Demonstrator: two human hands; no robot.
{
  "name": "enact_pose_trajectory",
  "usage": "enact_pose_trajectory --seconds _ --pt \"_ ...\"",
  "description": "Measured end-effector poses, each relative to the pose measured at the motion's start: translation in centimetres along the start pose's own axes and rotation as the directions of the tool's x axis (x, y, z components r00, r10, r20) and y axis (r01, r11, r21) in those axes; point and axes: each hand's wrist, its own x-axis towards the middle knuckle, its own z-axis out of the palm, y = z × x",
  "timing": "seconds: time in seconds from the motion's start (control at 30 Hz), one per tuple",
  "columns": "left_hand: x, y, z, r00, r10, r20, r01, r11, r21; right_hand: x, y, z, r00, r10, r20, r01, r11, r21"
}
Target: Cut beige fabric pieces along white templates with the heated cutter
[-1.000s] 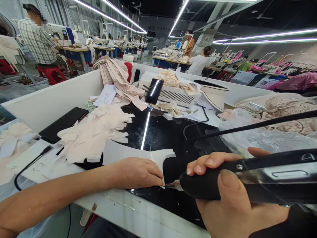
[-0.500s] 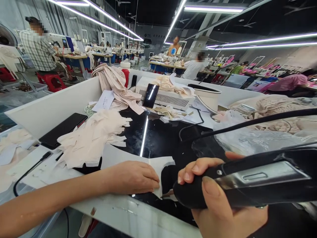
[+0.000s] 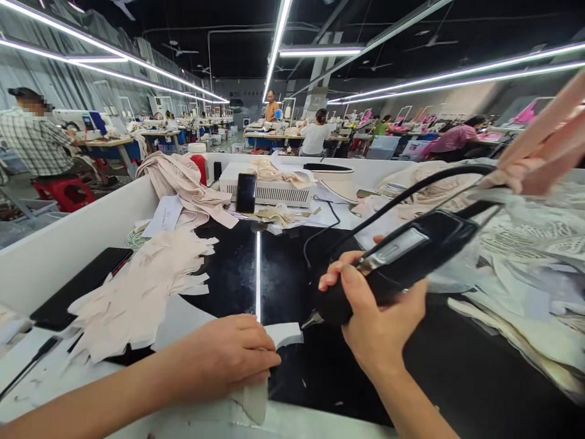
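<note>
My left hand (image 3: 240, 353) lies over a narrow white cloth or paper piece (image 3: 286, 333) on the black tabletop, its fingers bent and pressed together on it. Part of the piece shows beyond the fingers, and another pale end hangs toward the near table edge. My right hand (image 3: 370, 305) is wrapped around a black corded hand tool (image 3: 402, 250) with a silver panel. The tool's small pointed metal tip (image 3: 313, 320) is at the right end of the white piece; whether they touch I cannot tell.
Left of the hands lies a pile of cream fabric pieces (image 3: 141, 286), beside a black tablet-like slab (image 3: 82, 286). A phone (image 3: 246, 192) leans on a vented white box (image 3: 274, 190). Clear plastic and lace fabric (image 3: 512, 244) fill the right side. Co-workers sit at sewing tables beyond.
The tool has swung to a steeper angle, its rear end raised, and its tip now shows apart from my left hand. The white piece has shifted under my left hand. The view has turned right.
</note>
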Motion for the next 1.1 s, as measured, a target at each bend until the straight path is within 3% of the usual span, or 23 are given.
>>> enact_pose_trajectory --seconds 0.17,0.37,0.67,1.1 --pt "1.7 -1.4 1.9 1.0 -0.005 0.002 0.005 0.99 0.141 -0.2 0.6 0.3 0.996 -0.047 0.075 0.046 0.999 0.022" --pt "2.7 -2.3 3.5 0.997 -0.023 0.075 0.006 0.974 0.225 -0.6 0.9 0.2 0.996 -0.044 0.08 0.042 0.999 0.028" --pt "2.6 -2.1 3.3 0.992 -0.11 0.06 0.091 0.962 0.258 -0.5 0.9 -0.1 0.996 -0.044 0.077 0.044 0.999 0.005" --pt "2.7 -2.1 3.3 0.993 -0.11 0.034 0.099 0.963 0.251 -0.3 0.8 -0.1 0.996 -0.041 0.075 0.042 0.999 -0.007"
